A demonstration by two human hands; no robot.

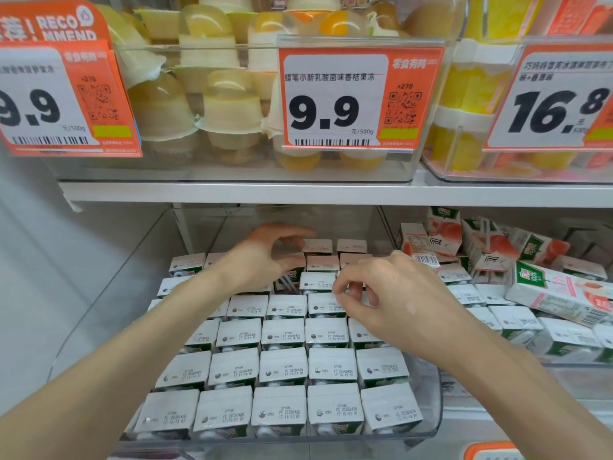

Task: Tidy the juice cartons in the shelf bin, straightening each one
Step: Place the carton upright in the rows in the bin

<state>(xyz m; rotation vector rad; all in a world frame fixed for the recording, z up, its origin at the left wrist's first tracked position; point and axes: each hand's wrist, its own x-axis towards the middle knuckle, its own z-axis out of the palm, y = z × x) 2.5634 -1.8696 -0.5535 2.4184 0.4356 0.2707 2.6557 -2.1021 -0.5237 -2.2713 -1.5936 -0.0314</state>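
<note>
Several small white-topped juice cartons (283,362) stand upright in neat rows inside a clear plastic shelf bin (433,423). My left hand (262,257) reaches over the back rows, fingers spread and slightly curved, holding nothing; one carton (292,275) under it shows its green and red face. My right hand (381,293) hovers over the middle right rows, its fingertips bent down and touching the top edge of a carton (326,305). Both forearms hide parts of the rows.
A second bin to the right holds a jumble of tilted and lying cartons (557,290). The white shelf board (331,192) hangs low above, with jelly cup bins (232,111) and orange price tags (360,97). A white side wall stands at left.
</note>
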